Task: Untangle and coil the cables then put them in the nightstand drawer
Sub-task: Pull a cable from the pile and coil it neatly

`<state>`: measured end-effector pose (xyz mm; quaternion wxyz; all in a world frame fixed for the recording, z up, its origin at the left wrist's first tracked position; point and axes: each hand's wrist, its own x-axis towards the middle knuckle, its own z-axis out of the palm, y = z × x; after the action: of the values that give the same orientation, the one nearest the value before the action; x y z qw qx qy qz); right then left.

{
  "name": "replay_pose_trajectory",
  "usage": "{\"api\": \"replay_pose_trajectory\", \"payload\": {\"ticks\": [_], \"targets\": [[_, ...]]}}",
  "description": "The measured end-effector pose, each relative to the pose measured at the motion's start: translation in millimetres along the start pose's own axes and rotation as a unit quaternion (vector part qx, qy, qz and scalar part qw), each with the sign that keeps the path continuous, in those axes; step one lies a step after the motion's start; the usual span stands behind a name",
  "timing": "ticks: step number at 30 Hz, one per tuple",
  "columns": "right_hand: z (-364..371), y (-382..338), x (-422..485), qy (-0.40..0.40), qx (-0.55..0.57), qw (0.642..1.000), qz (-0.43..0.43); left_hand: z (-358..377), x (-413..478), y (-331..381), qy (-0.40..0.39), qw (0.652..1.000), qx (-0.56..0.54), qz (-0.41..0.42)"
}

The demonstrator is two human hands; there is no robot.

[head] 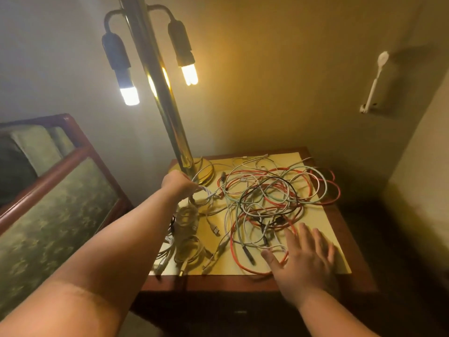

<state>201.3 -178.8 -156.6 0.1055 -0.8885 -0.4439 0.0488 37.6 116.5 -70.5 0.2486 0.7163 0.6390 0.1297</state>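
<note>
Head camera shows me the cable tangle [264,200] sprawled across the nightstand [230,283] top. My left hand [179,186] grips a white strand [206,190] raised at its left edge. My right hand [307,256], fingers spread flat, sits nearer, over its front-right loops.

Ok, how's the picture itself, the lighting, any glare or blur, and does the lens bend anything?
Head view: warm, uneven light from two lit bulbs, both blown out; glare streaks on the brass lamp pole; the white cable bundle below the left hand is motion-blurred, the right hand slightly soft; the wide lens leans the pole; the nightstand front sinks into shadow.
</note>
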Motion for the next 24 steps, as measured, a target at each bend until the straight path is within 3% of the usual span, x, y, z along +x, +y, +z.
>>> {"api": "replay_pose_trajectory", "payload": {"ticks": [6,14,19,24], "targets": [[3,-1,0,0.001,-0.003,1.000,0.007,11,16,1,0.062,0.996,0.045,0.043],[0,-2,-1,-0.004,-0.003,1.000,0.008,22,25,8,0.064,0.995,0.070,0.031],[-2,-1,-2,-0.005,0.000,1.000,0.005,27,20,19,0.061,0.986,0.146,0.050],[-2,-2,-2,-0.004,-0.002,1.000,0.003,33,21,13,0.066,0.989,0.118,0.059]]}}
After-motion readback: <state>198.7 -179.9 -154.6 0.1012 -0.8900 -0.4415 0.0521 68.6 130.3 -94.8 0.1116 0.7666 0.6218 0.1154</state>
